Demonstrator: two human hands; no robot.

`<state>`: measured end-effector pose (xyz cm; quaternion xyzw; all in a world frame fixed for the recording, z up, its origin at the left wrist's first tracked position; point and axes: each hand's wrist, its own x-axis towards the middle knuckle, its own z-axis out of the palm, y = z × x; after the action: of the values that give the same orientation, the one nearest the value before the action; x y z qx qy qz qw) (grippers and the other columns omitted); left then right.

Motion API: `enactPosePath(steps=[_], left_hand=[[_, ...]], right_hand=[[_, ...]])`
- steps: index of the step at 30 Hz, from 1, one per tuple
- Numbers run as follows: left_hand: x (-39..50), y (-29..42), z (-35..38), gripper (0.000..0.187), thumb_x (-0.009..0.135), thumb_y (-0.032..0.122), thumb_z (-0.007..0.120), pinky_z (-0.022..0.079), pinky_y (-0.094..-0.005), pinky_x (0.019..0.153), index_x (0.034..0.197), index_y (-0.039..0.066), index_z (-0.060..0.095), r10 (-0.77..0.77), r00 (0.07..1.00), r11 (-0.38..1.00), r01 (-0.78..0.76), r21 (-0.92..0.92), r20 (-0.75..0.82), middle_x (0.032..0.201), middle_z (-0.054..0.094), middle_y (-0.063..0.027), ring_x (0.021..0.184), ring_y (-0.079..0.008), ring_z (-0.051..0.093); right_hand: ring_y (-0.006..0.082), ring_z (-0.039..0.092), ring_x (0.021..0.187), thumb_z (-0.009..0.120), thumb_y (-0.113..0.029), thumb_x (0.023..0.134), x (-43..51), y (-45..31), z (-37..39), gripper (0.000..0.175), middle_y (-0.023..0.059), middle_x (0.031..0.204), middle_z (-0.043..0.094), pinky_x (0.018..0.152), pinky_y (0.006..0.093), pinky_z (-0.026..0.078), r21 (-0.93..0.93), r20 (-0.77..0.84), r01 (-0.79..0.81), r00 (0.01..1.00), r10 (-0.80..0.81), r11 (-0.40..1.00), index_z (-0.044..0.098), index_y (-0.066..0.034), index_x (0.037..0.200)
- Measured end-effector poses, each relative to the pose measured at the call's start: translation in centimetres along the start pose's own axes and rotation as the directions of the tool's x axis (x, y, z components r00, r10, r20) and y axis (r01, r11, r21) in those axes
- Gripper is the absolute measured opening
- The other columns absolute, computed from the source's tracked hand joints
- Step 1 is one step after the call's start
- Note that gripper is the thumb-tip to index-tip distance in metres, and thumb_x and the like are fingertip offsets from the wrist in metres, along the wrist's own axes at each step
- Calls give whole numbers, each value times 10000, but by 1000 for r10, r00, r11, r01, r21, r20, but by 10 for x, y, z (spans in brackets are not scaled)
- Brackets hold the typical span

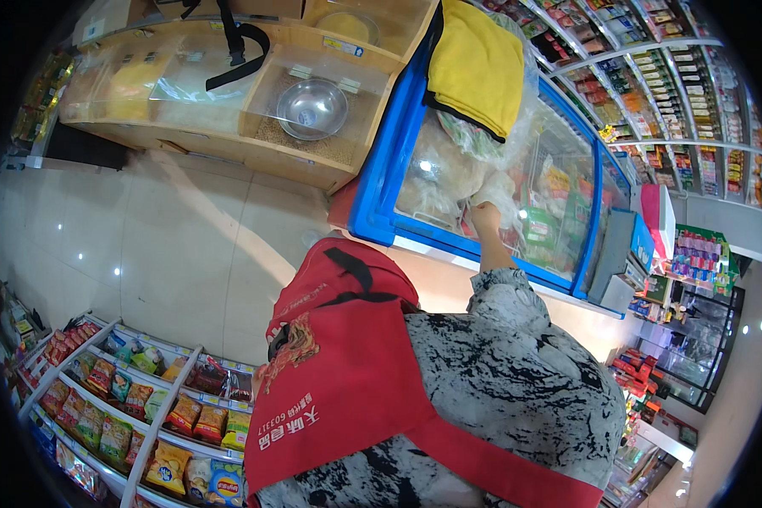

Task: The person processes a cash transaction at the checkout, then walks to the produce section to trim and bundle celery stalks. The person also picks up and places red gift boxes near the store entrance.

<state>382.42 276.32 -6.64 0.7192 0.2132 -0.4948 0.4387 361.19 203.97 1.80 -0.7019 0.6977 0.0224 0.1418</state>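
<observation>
My right hand (486, 219) is closed on a clear plastic bag (499, 190) at the near edge of a chest freezer with a blue frame (381, 216). What the bag holds is hard to tell. Beyond it, larger clear bags with pale contents (441, 165) lie at the freezer's left part. A yellow cloth with black edging (479, 66) rests over clear plastic at the far left of the freezer. Green and red packages (538, 225) show to the right of my hand. My left hand is out of view; the red apron (349, 381) covers that side of my body.
Wooden bulk bins (216, 133) with clear lids stand at the upper left, one holding a steel bowl (312, 109) on grain. Racks of snack bags (114, 438) are at the lower left. Shelves of packaged goods (654, 82) rise behind the freezer. Tiled floor (184, 254) lies between.
</observation>
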Motion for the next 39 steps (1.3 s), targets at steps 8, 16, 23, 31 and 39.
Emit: enactPosePath(steps=[8,16,23,31,39], left_hand=[[12,16,-8,358,862,181,577,508,-325,686,1151,-4,474,93,996,971,-91,-220,-1,912,577,-128,800,-202,594],[19,5,-5,308,857,161,555,473,-285,636,1112,-2,500,30,996,999,-32,23,83,901,578,-103,765,-143,578],[38,-36,-2,229,872,134,502,442,-276,499,1067,17,523,203,891,946,-70,-317,407,858,586,-81,609,-128,562],[43,-21,-3,283,888,135,508,492,-294,688,1117,-31,486,131,982,959,-91,-269,136,986,582,-140,841,-194,582],[17,-7,-12,347,885,127,524,508,-308,712,1178,-53,473,74,997,997,-74,-32,6,1061,571,-163,885,-222,605]], right_hand=[[330,618,806,572,-200,750,9,-11,-10,185,179,844,648,725,408,481,64,-45,100,994,-97,993,646,-42,811],[223,636,601,594,-201,710,22,6,10,158,111,672,650,597,347,504,21,155,83,984,-85,996,657,-58,731],[284,633,682,593,-207,717,-46,9,16,173,140,704,643,647,377,494,93,178,307,931,-319,947,653,-49,756],[348,618,725,581,-183,731,-52,-14,6,159,178,728,634,671,413,487,7,110,306,946,-305,952,644,-42,767],[361,610,804,554,-162,753,7,-11,-8,175,205,821,638,728,422,481,60,-45,184,982,-182,981,639,-18,805]])
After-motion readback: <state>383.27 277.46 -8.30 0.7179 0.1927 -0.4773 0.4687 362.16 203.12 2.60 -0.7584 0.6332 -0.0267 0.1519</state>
